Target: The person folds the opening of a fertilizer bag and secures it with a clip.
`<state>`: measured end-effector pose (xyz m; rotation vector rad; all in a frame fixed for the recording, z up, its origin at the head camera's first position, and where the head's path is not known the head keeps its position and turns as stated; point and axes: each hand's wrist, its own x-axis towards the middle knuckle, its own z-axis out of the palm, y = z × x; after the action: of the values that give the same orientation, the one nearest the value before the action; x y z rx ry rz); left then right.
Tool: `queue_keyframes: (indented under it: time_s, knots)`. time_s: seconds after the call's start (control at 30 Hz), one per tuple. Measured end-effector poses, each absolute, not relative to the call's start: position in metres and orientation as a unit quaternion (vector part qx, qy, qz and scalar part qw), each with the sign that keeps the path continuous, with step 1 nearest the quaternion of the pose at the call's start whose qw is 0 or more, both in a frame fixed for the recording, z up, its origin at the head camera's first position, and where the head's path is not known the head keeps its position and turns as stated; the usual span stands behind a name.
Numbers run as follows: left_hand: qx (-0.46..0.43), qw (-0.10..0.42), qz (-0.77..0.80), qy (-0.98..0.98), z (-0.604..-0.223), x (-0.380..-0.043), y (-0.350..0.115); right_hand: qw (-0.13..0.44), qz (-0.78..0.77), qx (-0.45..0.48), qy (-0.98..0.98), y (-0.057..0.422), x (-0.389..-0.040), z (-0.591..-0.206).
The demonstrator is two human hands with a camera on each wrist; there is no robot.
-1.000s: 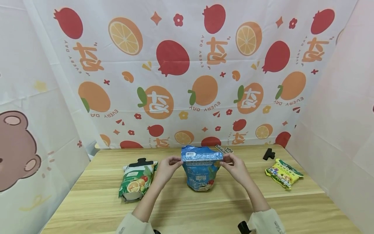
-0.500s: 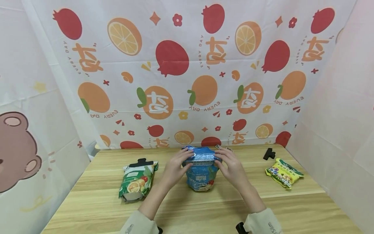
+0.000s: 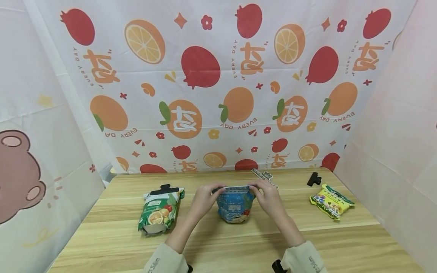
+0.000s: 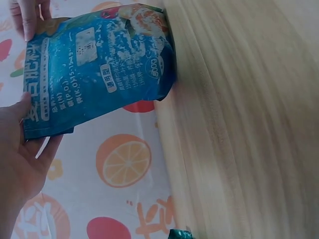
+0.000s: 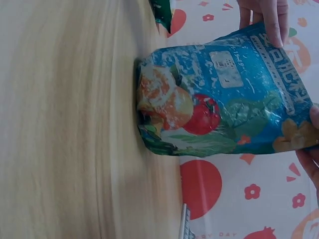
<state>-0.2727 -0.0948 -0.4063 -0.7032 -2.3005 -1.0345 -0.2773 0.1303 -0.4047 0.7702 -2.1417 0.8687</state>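
Observation:
A blue plastic bag [image 3: 235,206] of what looks like fertilizer stands on the table in the middle of the head view, fruit and vegetables printed on its front. Its top edge is folded over, and the flap lies behind, out of sight in the head view. At the fold's left end my left hand [image 3: 204,198] pinches the bag, thumb in front and fingers behind. My right hand [image 3: 269,196] pinches the right end likewise. In the left wrist view the bag [image 4: 99,69] shows its printed text; in the right wrist view the bag [image 5: 209,99] shows a printed tomato.
Left on the wooden table [image 3: 218,250] lies a green and white bag [image 3: 158,212] with a black clip [image 3: 165,189] across its top. To the right are a loose black clip [image 3: 314,179] and a yellow packet [image 3: 332,202]. Behind the bag lies a flat ruler-like strip [image 3: 263,176].
The bag's upright top flap has gone down out of view, folded backward. Both hands moved inward from the top corners, then settled at the ends of the lower fold. The strip behind shows more.

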Motion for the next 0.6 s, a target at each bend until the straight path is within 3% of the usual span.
queue_keyframes:
  time_s: [0.33, 0.47, 0.6]
  knots:
    - [-0.24, 0.264, -0.395, -0.847, -0.4047, -0.2773, -0.0956, 0.373, 0.366, 0.25, -0.815, 0.122, -0.2791, -0.408]
    - [-0.232, 0.237, -0.4, -0.855, -0.4018, -0.2783, -0.096, 0.375, 0.369, 0.246, -0.814, 0.122, -0.2798, -0.408]
    - [-0.226, 0.21, -0.399, -0.864, -0.3983, -0.276, -0.0974, 0.34, 0.383, 0.242, -0.824, 0.1224, -0.2771, -0.4036]
